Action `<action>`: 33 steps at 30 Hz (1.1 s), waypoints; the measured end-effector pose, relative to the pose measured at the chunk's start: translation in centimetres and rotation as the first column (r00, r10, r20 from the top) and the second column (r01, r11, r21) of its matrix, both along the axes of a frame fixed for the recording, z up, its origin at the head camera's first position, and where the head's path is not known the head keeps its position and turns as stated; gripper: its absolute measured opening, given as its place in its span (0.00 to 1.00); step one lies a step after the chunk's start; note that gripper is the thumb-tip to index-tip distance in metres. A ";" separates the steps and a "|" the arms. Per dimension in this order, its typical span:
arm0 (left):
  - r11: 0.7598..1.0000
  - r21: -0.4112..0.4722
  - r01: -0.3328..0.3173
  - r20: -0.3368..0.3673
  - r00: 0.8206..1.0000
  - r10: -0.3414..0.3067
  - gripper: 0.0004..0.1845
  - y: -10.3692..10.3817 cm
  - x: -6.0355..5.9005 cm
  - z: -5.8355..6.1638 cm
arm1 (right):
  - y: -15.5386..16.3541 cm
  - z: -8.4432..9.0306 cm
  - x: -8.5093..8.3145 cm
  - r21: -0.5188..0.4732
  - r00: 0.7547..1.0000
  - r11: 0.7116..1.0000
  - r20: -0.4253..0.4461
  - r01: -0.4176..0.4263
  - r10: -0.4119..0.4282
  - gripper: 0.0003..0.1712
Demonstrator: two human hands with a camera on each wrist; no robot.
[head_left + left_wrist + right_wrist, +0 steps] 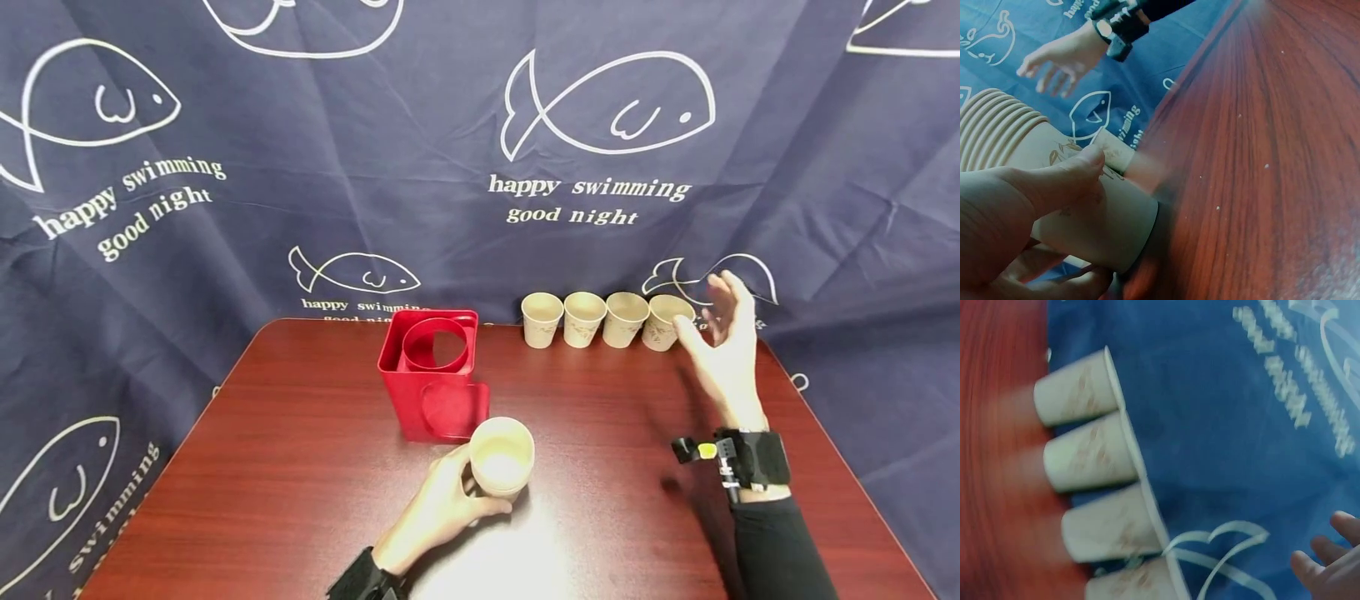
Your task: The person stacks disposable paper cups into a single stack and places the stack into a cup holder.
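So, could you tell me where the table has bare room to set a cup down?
Bare wood lies left of the red holder, and between it and the right hand. It is crowded at the far edge, where four paper cups stand in a row.

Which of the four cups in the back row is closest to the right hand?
The rightmost cup of the row, at the end farthest from the red holder. The open right hand hovers right beside it; the other three stand further left.

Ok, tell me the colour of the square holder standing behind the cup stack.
The holder is solid red, seen best in the head view.
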State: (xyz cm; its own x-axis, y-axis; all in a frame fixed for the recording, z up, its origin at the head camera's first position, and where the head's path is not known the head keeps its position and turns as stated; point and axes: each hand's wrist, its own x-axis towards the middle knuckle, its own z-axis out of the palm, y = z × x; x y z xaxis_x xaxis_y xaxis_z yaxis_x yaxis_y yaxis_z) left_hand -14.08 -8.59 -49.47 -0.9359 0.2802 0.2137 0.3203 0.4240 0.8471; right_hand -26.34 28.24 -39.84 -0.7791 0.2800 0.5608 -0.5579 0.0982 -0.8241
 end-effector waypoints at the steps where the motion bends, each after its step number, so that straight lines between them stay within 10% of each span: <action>1: 1.000 0.002 -0.001 0.003 1.000 0.001 0.40 0.0 0.0 0.0 | 0.5 -0.4 -0.4 -0.020 0.999 0.999 0.028 0.024 -0.024 0.45; 9: 1.000 -0.025 -0.010 -0.016 1.000 0.010 0.40 0.1 0.0 0.1 | 2.9 -3.7 -3.3 0.011 0.951 0.983 0.252 0.183 -0.180 0.53; 21: 1.000 -0.022 -0.012 -0.002 1.000 0.012 0.40 0.1 -0.1 -0.2 | 4.0 -7.4 -6.7 0.168 0.834 0.970 0.499 0.175 -0.237 0.59; 33: 1.000 0.005 -0.002 0.009 1.000 0.002 0.40 0.1 -0.1 -0.2 | 4.1 -8.1 -7.9 0.231 0.813 0.965 0.532 0.127 -0.234 0.54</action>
